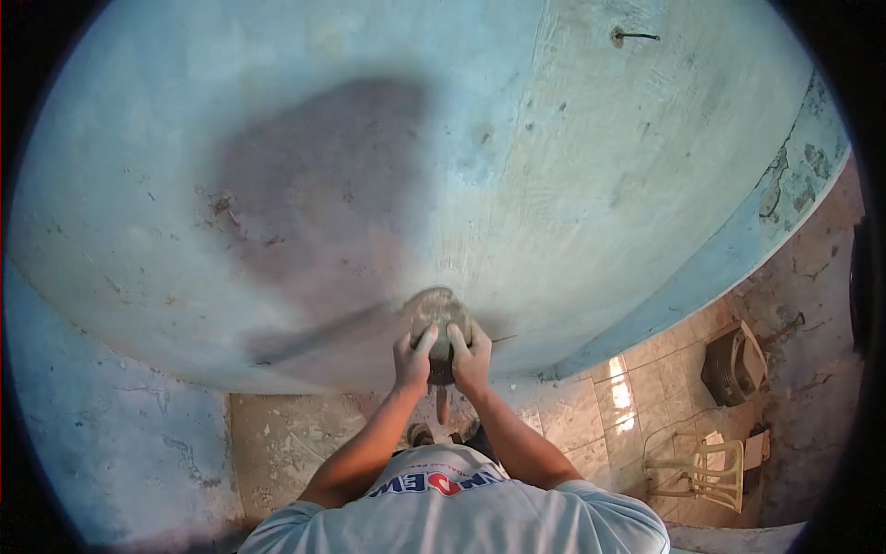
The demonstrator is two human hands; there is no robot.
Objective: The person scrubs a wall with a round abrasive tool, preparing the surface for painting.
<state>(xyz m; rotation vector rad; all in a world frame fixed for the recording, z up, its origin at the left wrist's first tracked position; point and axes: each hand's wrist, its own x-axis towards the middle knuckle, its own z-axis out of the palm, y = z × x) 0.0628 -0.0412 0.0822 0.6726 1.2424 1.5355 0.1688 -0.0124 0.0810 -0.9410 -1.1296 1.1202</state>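
Observation:
In the middle of the head view, a dusty grey tool with a rounded top (441, 308) is at the blue wall (591, 185). Its lower part is dark, and a short brown piece like a handle shows below it; I cannot make out its exact kind. My left hand (412, 360) grips the tool's left side, thumb on its face. On its other side, my right hand (472, 356) closes round it in the same way. Both hands look dusty, and most fingers are hidden behind the tool.
A metal rod (639, 37) sticks out of the wall at upper right. Flaking, cracked plaster (796, 180) lines the right edge. On the tiled floor (591, 415) stand a pale plastic chair (715, 469) and a dark box-like object (732, 365). Another blue wall (120, 434) is at left.

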